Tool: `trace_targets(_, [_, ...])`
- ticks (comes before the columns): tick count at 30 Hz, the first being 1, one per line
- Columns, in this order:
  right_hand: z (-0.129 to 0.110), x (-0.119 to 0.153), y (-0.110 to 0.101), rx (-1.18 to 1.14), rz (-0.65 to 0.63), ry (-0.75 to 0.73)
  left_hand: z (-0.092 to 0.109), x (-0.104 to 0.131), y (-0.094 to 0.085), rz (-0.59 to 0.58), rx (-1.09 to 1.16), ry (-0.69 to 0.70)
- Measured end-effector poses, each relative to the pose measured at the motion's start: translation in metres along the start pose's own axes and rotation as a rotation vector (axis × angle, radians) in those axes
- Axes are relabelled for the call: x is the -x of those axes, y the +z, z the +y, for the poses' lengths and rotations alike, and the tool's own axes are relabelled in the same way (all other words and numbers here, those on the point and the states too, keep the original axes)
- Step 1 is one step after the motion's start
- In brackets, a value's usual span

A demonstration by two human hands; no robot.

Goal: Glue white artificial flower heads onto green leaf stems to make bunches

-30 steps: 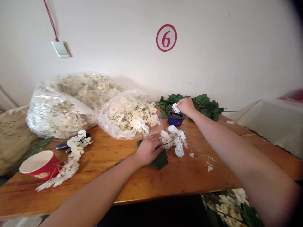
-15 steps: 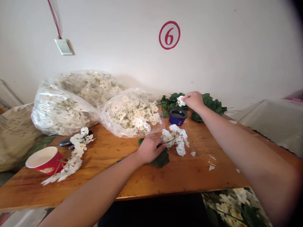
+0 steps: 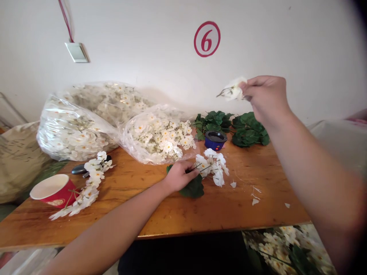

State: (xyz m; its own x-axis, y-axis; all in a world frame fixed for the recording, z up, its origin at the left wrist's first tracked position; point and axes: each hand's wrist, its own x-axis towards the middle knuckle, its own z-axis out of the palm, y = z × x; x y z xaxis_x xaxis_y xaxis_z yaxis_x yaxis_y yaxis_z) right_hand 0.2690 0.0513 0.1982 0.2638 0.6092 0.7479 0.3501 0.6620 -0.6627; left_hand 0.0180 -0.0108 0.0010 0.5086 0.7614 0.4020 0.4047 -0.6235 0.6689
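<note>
My left hand (image 3: 181, 175) rests low over the table, its fingers closed on the stem of an artificial flower spray with white blossoms (image 3: 214, 165). Green leaves (image 3: 192, 187) of that spray show beneath the hand. Up in front of the wall, my right hand (image 3: 268, 95) pinches a small white artificial flower (image 3: 233, 89) by its petals, its thin stems pointing left. Behind the spray stands a small dark-blue pot (image 3: 215, 141) with a black rim, a dark inside and a red light on its front.
Clear plastic bags of white flowers (image 3: 83, 137) fill the back left. A red paper cup (image 3: 61, 194), a flower strand (image 3: 91, 187) and a dark-handled tool (image 3: 78, 169) lie at left. Green leaf bunches (image 3: 249, 130) sit behind the pot. Petal scraps (image 3: 255, 201) dot the wooden table (image 3: 172, 219).
My right hand has risen from beside the pot, up and to the right, carrying the small white flower. My left hand keeps the spray in nearly the same place.
</note>
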Motion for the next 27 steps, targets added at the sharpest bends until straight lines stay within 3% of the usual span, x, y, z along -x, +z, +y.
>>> trace_targets(3, [-0.003, 0.054, 0.006, -0.026, -0.234, 0.107, -0.001, 0.000, -0.001, 0.021, 0.073, -0.064])
trace_targets(6, [0.013, 0.106, 0.009, -0.031, -0.484, 0.273, -0.003, 0.000, -0.001, 0.019, 0.138, -0.125])
trace_targets(9, [0.037, 0.136, 0.007, -0.056, -0.494, 0.284, -0.005, -0.001, -0.001, 0.019, 0.168, -0.136])
trace_targets(15, [0.067, 0.146, -0.001, -0.007, -0.445, 0.320, -0.003, -0.001, 0.000, 0.014, 0.153, -0.115])
trace_targets(27, [0.069, 0.145, -0.005, 0.024, -0.504, 0.369, -0.001, -0.003, 0.000, 0.028, 0.106, -0.107])
